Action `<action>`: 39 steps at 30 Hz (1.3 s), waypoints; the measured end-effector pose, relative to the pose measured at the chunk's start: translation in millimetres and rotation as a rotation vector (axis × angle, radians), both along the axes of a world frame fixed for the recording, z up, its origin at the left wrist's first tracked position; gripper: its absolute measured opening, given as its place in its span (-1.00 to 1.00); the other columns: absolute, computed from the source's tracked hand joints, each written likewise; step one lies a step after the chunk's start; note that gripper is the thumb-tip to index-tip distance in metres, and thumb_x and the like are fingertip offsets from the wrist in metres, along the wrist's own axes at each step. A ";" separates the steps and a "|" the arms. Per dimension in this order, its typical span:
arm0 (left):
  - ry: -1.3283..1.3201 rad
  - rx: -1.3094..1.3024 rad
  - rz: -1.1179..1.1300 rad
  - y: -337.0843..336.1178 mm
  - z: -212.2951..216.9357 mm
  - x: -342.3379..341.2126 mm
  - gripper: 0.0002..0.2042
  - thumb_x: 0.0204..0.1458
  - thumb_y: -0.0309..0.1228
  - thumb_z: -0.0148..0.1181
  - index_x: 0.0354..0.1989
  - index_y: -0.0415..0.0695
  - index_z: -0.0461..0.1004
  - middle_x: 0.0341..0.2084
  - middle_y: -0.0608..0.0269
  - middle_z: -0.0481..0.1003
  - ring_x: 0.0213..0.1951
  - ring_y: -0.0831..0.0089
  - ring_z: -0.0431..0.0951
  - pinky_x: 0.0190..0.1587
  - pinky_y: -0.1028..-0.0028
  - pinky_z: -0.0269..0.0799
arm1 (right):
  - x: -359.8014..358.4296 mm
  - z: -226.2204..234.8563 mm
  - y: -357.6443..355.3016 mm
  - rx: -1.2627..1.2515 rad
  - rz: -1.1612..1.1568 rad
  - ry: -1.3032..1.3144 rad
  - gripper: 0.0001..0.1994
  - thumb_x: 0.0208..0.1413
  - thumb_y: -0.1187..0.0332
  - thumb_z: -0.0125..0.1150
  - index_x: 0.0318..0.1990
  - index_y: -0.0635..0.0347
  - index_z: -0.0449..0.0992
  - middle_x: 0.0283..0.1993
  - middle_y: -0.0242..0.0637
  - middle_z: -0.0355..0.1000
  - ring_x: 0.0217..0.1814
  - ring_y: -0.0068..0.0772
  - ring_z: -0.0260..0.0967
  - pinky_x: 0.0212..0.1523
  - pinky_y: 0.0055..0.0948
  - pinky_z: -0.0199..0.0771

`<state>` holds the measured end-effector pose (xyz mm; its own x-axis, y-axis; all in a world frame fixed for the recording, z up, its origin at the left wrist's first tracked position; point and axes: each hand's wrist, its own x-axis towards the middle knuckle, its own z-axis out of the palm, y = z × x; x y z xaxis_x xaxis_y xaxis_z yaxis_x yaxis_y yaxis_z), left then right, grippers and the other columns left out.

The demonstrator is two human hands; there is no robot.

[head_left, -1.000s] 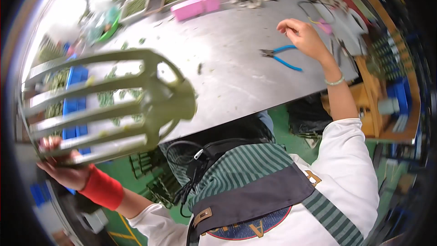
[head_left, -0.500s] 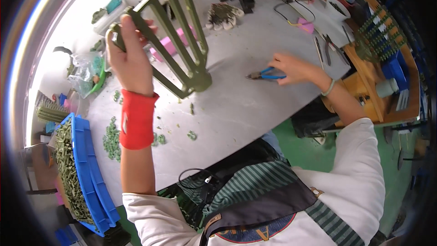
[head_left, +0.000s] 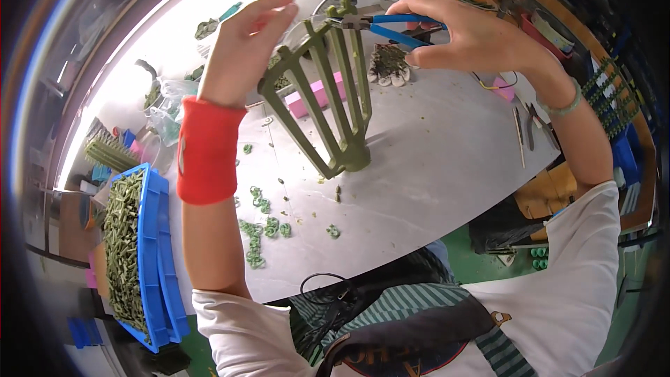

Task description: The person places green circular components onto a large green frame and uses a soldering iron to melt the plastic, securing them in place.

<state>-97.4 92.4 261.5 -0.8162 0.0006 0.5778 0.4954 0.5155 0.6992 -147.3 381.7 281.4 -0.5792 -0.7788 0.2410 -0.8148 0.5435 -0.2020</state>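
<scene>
Over the table (head_left: 453, 146), the right hand (head_left: 471, 35) is loosely holding blue pliers (head_left: 382, 19), handles apart, near the top of the tilted green frame (head_left: 354, 158); the half-curled left hand (head_left: 241, 49) is maybe touching it; pinching is needing stillness

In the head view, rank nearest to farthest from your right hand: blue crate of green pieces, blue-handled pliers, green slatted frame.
1. Blue-handled pliers: in the right hand.
2. Green slatted frame: left of that hand.
3. Blue crate: far left, by the table's edge.
</scene>
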 end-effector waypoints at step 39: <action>0.195 -0.155 0.292 9.7 -16.5 -11.4 -0.88 -0.14 -0.31 0.24 -0.54 -0.04 0.63 -0.61 0.13 0.56 -0.52 0.18 0.57 -0.34 0.37 0.51 | 10.3 47.7 -46.5 0.387 -0.081 0.036 -0.40 0.00 0.06 0.22 0.14 0.26 0.34 -0.29 -0.32 0.17 -0.29 -0.40 0.23 -0.26 -0.37 0.28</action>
<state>-108.8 102.1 245.0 -0.6698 -0.1160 0.7334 0.4281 0.7467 0.5091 -137.0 335.2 329.2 -0.6392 -0.7680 -0.0398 -0.7688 0.6368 0.0586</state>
